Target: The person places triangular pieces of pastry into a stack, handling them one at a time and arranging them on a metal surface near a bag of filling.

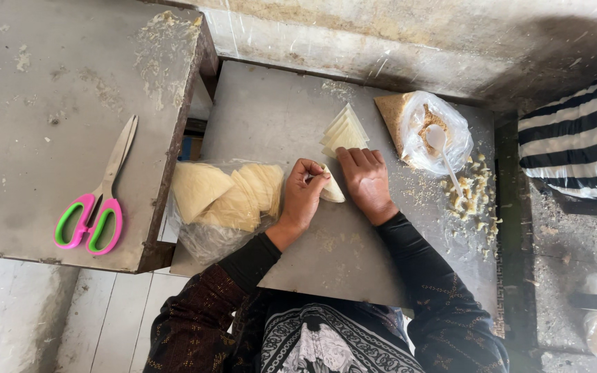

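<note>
Sleeves: dark patterned sleeves [423, 276] sit closest to the camera, reaching onto the metal table [278, 117].
Left hand: left hand [301, 195] curled, fingertips pressed together pinching the upper edge of the folded pastry triangle [332, 190].
Right hand: right hand [365, 181] lies palm down, fingers together, just right of the pinch, pressing on the triangle's far side.
Wrapper bag: clear bag of pale pastry sheets [226, 197] just left of the pinch, touching the left wrist.
Scissors: pink and green scissors [96, 200] well to the left, on a separate grey table [50, 83].
Finished stack: folded triangles [344, 131] just beyond the right hand's fingers.
Filling: plastic bag with crumbly filling and a white spoon [441, 146] beyond and right of the grip; crumbs [470, 197] scattered beside it.
Obstruction: the right hand hides part of the triangle.
</note>
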